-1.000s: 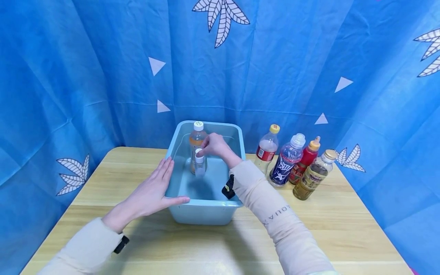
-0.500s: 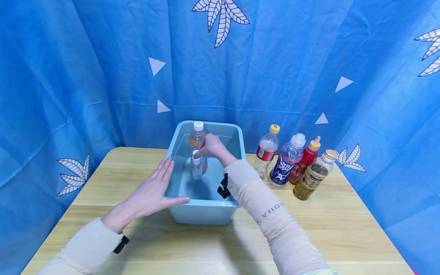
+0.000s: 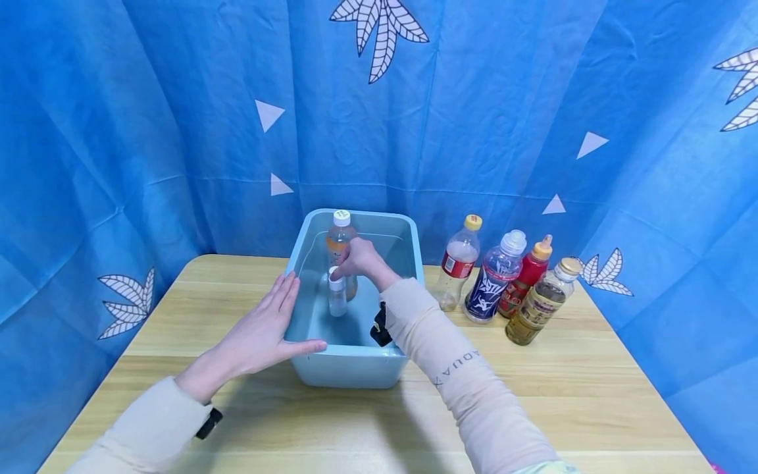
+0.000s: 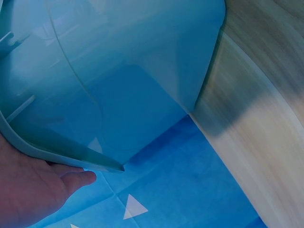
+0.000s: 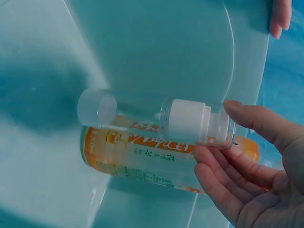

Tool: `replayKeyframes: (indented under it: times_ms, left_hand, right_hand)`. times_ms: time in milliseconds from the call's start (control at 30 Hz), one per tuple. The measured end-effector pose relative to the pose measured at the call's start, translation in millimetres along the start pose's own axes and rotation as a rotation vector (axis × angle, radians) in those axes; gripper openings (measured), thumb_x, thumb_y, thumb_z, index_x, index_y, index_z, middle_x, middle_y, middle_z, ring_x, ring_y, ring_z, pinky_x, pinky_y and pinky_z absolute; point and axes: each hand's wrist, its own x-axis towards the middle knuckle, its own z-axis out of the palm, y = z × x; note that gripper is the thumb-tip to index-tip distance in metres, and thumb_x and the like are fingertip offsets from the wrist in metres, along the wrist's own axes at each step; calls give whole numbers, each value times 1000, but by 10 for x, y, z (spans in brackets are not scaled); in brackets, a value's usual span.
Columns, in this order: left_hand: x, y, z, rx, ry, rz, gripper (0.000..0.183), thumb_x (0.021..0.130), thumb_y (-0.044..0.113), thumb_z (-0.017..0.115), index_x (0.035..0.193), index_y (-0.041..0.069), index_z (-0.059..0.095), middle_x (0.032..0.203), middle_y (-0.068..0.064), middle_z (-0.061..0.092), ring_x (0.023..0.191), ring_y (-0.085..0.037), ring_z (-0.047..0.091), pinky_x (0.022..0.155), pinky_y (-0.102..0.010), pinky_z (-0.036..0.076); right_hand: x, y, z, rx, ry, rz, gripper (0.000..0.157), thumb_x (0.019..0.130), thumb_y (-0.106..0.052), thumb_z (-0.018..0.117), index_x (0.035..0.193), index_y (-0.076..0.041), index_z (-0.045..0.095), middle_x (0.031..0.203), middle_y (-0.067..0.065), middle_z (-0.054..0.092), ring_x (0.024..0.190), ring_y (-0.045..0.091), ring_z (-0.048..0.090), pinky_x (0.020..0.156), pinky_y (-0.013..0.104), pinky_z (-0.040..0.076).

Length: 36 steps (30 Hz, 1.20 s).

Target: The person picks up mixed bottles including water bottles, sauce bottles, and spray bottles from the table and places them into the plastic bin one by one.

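Note:
Inside the pale blue plastic bin (image 3: pixel 355 370), my right hand (image 3: pixel 364 259) pinches a small clear pump bottle (image 5: pixel 135 111) by its white top. The pump bottle (image 3: pixel 337 303) is upright near the bin's left wall; whether its base touches the floor I cannot tell. Right behind it stands a clear drink bottle (image 3: pixel 340 241) with an orange label and a white cap, partly hidden by my hand. My left hand (image 3: pixel 257 336) rests on the bin's near left corner, fingers straight along the left rim and thumb on the front rim.
On the wooden table (image 3: pixel 533 408), right of the bin, stand a yellow-capped bottle (image 3: pixel 458 259), a dark-labelled bottle (image 3: pixel 490 283), a red sauce bottle (image 3: pixel 529 273) and a bottle of amber liquid (image 3: pixel 540 307). A blue curtain (image 3: pixel 379 145) hangs behind.
My right hand has lowered the pump bottle and brought it slightly left and nearer. My left hand has stayed on the rim.

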Motion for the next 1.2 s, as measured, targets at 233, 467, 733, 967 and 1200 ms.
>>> replayKeyframes:
  times_ms: [233, 467, 733, 967, 1200]
  left_hand:
    - [0, 1, -6, -1, -8, -4, 113, 67, 79, 40, 141, -1, 10, 147, -17, 4, 133, -33, 3, 101, -52, 19]
    - [6, 6, 5, 1, 5, 1, 113, 67, 79, 41, 140, -2, 10, 147, -17, 5, 133, -33, 4, 100, -52, 20]
    - [1, 3, -1, 6, 8, 5, 113, 67, 78, 41, 140, -2, 10, 147, -17, 4, 133, -32, 4, 101, -50, 19]
    - [0, 10, 7, 7, 22, 13, 113, 67, 78, 42, 140, -4, 12, 146, -19, 6, 132, -34, 5, 100, -52, 20]
    - [-9, 11, 7, 6, 12, 4, 113, 67, 79, 40, 140, -2, 11, 146, -17, 5, 133, -33, 4, 101, -51, 20]
  right_hand:
    - [-2, 10, 29, 22, -15, 5, 21, 69, -18, 76, 62, -8, 59, 59, 2, 56, 66, 16, 52, 59, 29, 44]
    - [3, 18, 44, -13, -11, -9, 18, 67, -18, 78, 64, -8, 63, 64, 1, 59, 70, 15, 54, 56, 26, 43]
    - [-4, 23, 66, -18, -32, -12, 18, 67, -17, 78, 62, -8, 63, 61, 1, 58, 66, 15, 53, 55, 27, 44]
    - [-5, 29, 85, -32, -46, -26, 16, 67, -18, 78, 67, -7, 65, 63, 1, 61, 73, 18, 57, 63, 31, 47]
    - [-7, 31, 110, -47, -59, -31, 17, 66, -16, 78, 69, -7, 65, 64, 2, 60, 74, 20, 57, 60, 28, 45]
